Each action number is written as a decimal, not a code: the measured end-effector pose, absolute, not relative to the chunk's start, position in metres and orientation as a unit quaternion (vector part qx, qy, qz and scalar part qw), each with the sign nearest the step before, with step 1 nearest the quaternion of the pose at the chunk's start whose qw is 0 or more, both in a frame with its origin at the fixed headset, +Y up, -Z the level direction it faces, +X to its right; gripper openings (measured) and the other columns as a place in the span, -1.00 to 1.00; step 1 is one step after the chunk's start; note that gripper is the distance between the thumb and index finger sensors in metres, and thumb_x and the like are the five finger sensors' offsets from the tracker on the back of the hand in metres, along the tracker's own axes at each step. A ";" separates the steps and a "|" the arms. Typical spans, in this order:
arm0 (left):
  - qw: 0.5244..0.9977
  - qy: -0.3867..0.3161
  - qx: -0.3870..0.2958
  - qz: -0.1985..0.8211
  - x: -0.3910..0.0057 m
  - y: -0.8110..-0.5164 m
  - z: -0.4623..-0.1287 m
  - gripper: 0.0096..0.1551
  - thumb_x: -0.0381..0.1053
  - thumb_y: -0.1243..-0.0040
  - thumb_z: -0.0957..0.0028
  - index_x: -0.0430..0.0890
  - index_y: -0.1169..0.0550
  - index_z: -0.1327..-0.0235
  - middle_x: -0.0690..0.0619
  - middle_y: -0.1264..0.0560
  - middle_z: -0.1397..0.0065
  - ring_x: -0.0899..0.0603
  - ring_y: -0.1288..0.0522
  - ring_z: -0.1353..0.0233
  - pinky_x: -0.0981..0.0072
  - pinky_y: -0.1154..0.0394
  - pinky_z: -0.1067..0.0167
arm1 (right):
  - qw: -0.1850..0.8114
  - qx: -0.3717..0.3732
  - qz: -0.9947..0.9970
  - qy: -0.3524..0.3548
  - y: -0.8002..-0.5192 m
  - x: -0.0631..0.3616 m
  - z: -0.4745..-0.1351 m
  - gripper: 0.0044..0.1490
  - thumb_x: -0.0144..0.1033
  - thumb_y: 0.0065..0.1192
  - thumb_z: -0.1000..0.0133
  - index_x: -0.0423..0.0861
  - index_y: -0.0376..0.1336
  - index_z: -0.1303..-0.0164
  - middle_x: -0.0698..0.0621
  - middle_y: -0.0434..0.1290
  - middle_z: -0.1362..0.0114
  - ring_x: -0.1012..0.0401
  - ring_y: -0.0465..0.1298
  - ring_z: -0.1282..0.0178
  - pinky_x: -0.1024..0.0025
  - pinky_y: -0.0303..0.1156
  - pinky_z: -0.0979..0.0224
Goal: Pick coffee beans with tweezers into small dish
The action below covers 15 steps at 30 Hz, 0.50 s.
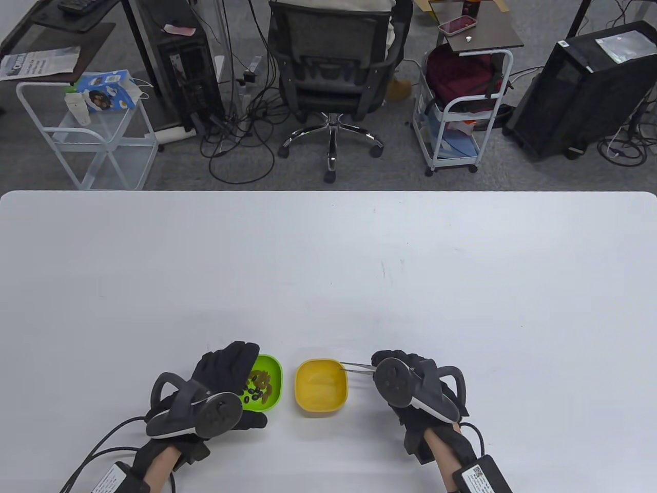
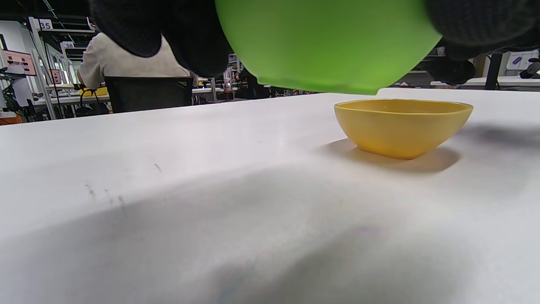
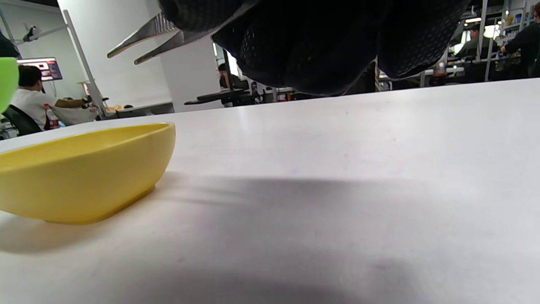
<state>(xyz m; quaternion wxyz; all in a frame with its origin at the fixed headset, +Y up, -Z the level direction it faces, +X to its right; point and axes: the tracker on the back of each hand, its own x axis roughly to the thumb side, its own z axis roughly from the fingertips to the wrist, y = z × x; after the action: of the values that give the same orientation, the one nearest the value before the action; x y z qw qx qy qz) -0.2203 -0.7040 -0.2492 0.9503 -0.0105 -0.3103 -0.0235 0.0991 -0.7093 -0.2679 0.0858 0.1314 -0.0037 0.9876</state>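
Observation:
A green dish (image 1: 271,382) with several dark coffee beans (image 1: 258,387) is lifted off the table and tilted, held by my left hand (image 1: 226,380). Its green underside (image 2: 329,42) fills the top of the left wrist view. To its right a yellow dish (image 1: 321,386) stands on the white table, with no beans visible inside. My right hand (image 1: 398,367) grips metal tweezers (image 1: 356,365) whose tips reach over the yellow dish's right rim. In the right wrist view the tweezers (image 3: 147,38) have their tips slightly apart with nothing between them, above the yellow dish (image 3: 84,173).
The white table (image 1: 328,267) stretches wide beyond both dishes. Cables trail from both wrists near its front edge. Past the far edge stand an office chair (image 1: 333,77), white carts and computer towers on the floor.

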 end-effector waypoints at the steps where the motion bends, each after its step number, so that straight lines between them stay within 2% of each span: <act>1: 0.949 -0.312 -0.015 -0.028 -0.219 -0.705 -0.249 0.47 0.55 -0.08 0.22 -0.43 -0.14 -0.74 -0.48 -0.28 -0.71 -0.46 -0.48 -0.55 -0.44 -0.40 -0.46 | 0.087 0.138 0.987 -0.011 -0.707 0.096 -0.267 -0.42 -0.19 -0.03 -0.05 -0.04 0.19 -0.30 0.03 0.50 -0.19 0.08 0.58 -0.07 -0.16 0.39 -0.52; 14: 0.948 -0.316 -0.022 -0.025 -0.215 -0.707 -0.249 0.47 0.55 -0.08 0.22 -0.43 -0.15 -0.74 -0.47 -0.27 -0.71 -0.46 -0.48 -0.56 -0.41 -0.38 -0.48 | 0.043 0.220 0.973 -0.064 -0.677 0.027 -0.260 -0.41 -0.17 -0.01 -0.05 -0.04 0.19 -0.30 0.04 0.51 -0.18 0.10 0.59 -0.05 -0.15 0.40 -0.52; 15: 0.948 -0.315 -0.022 -0.025 -0.215 -0.707 -0.249 0.47 0.55 -0.08 0.22 -0.43 -0.15 -0.74 -0.48 -0.27 -0.71 -0.46 -0.48 -0.55 -0.41 -0.38 -0.48 | 0.043 0.225 0.971 -0.062 -0.676 0.020 -0.261 -0.43 -0.17 -0.01 -0.05 0.01 0.19 -0.29 0.04 0.51 -0.18 0.10 0.59 -0.05 -0.15 0.40 -0.52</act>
<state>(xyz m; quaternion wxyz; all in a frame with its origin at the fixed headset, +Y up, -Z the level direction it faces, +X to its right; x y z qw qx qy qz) -0.2153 -0.7069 -0.2488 0.9485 -0.0223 -0.3151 -0.0252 0.0200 -0.6763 -0.2610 0.0429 0.2255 -0.0625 0.9713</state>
